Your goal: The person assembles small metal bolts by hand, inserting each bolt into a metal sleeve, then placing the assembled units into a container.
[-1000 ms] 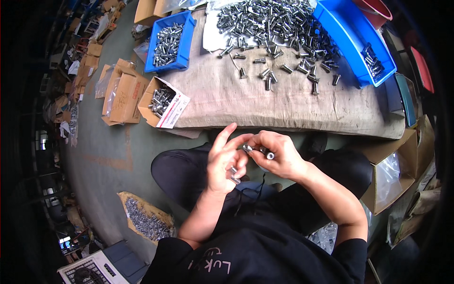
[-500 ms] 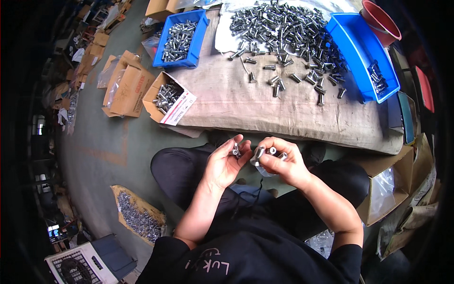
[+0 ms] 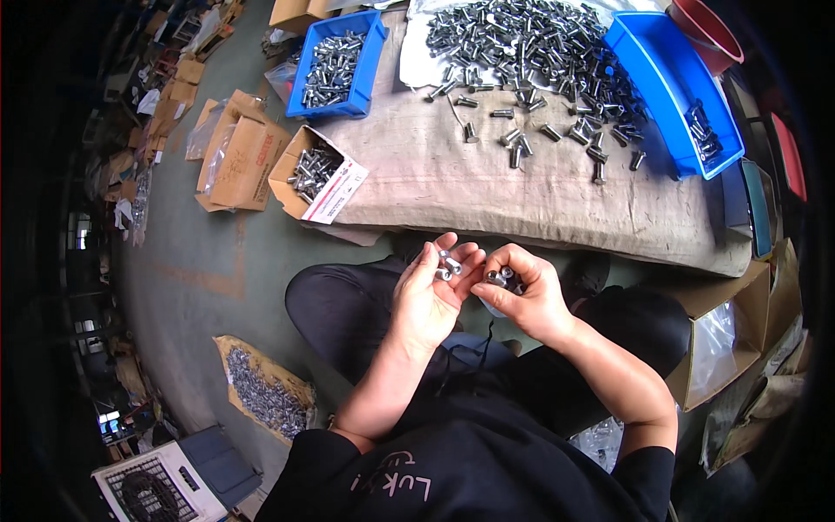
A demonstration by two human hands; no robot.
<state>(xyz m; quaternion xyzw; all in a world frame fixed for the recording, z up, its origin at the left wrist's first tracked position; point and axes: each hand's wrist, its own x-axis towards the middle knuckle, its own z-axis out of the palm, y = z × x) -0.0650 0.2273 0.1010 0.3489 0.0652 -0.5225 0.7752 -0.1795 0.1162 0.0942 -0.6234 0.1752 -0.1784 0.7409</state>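
Both hands are raised over my lap, just in front of the cloth-covered table's near edge. My left hand (image 3: 424,304) is turned palm up with curled fingers, cradling a few shiny metal bolts (image 3: 450,264). Close beside it, my right hand (image 3: 541,306) is closed around several more bolts (image 3: 498,277), their round ends poking out between thumb and fingers. A bit of clear plastic shows under the right hand; what it is I cannot tell. Across the tabletop lies a large heap of similar bolts (image 3: 522,43), with loose ones scattered nearer to me.
A blue bin (image 3: 374,74) and a small carton (image 3: 335,196), both holding bolts, stand at the table's left. On the right are a blue tray (image 3: 648,83) with some bolts and a red bucket (image 3: 713,39). Open cardboard boxes (image 3: 252,165) flank me on the floor.
My hands have come closer together. The left palm has opened upward a little, showing its bolts, and the right fingers have tightened around theirs. The whole view has shifted slightly.
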